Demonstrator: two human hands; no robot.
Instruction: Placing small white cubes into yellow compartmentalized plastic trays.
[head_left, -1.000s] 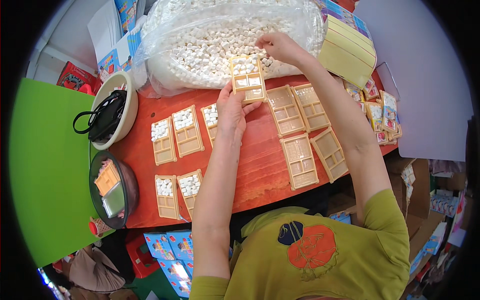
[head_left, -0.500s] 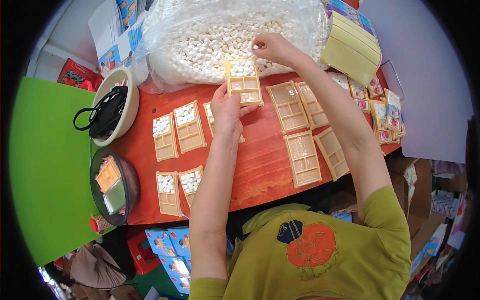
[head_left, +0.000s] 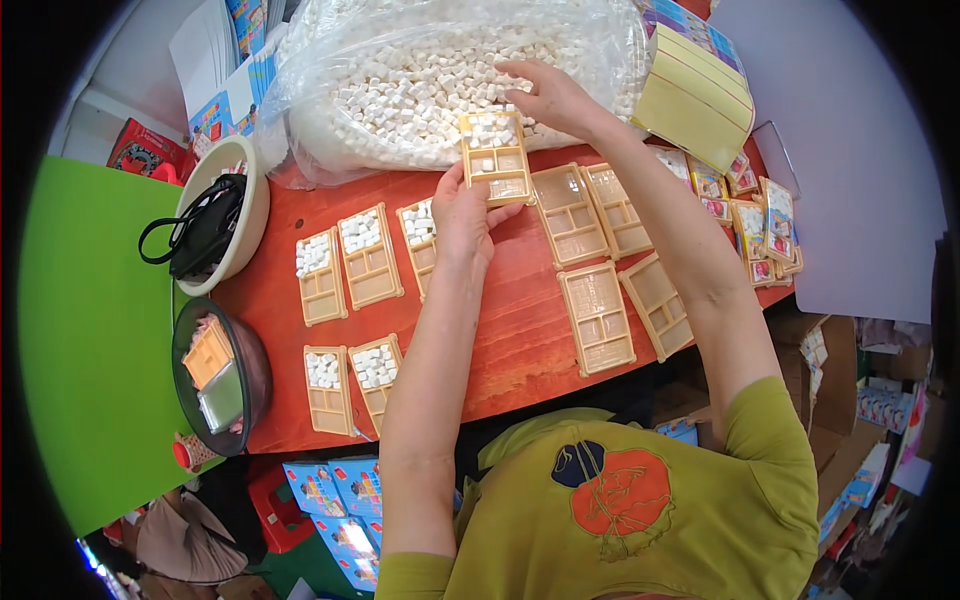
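My left hand [head_left: 465, 215] grips a beige compartment tray [head_left: 510, 187] by its lower edge and holds it up at the bag's near side. White mini marshmallows [head_left: 490, 128] fill its large top compartment, and a single piece sits in a small compartment below. Over the loose marshmallows [head_left: 420, 105] in the big clear plastic bag [head_left: 300, 110], my right hand [head_left: 558, 98] is open, index finger and thumb apart, with nothing visible between them. Left of my left forearm lie several part-filled trays [head_left: 370, 258]. Between my arms are several bare trays [head_left: 597, 318].
At the left stand a cream tub [head_left: 250, 215] with a black bag [head_left: 208, 225] and a dark bowl [head_left: 262, 375] of mixed pieces. A yellow pad [head_left: 695, 100] and a pile of small packs [head_left: 765, 235] occupy the right side of the red table [head_left: 490, 345].
My right hand has opened; the white piece at its fingertips is gone from them. One marshmallow now lies in a small compartment of the held tray. The view has shifted slightly.
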